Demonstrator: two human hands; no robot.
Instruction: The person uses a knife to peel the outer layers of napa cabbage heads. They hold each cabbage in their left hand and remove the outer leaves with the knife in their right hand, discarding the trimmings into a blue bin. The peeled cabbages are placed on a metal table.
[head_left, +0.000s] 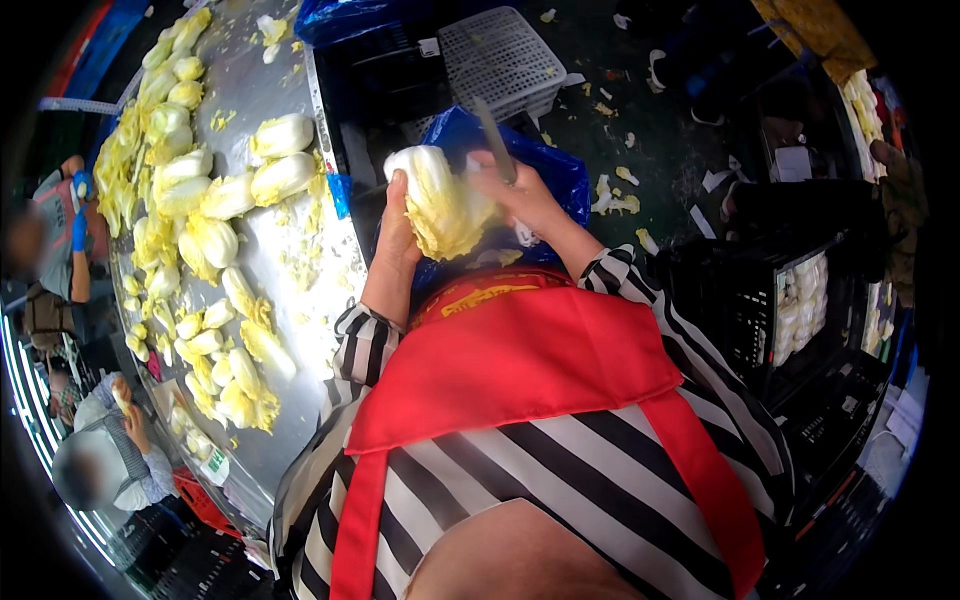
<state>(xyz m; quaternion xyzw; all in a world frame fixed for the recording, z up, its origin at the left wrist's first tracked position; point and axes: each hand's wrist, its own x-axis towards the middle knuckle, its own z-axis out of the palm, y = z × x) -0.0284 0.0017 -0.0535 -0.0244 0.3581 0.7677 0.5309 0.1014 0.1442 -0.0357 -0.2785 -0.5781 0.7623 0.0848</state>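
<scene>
A napa cabbage head (435, 199) is gripped in my left hand (401, 225), its white base end up and its yellow leaves down. My right hand (517, 191) holds a knife (495, 139) whose blade points up and away from the cabbage. The fingers of that hand are at the cabbage's right side, where a blurred leaf seems to come away; how it is held I cannot tell. Beneath both hands is a blue plastic bag (566, 176) with a few leaf scraps in it. Two cabbage heads (283, 176) lie close by on the metal table, left of my left hand.
The metal table (307, 247) on the left bears many cabbages and loose leaves. White plastic crates (502, 52) stand ahead, black crates (750, 322) at right. Leaf scraps litter the dark floor (630, 135). Two co-workers (112, 465) (56, 232) are across the table.
</scene>
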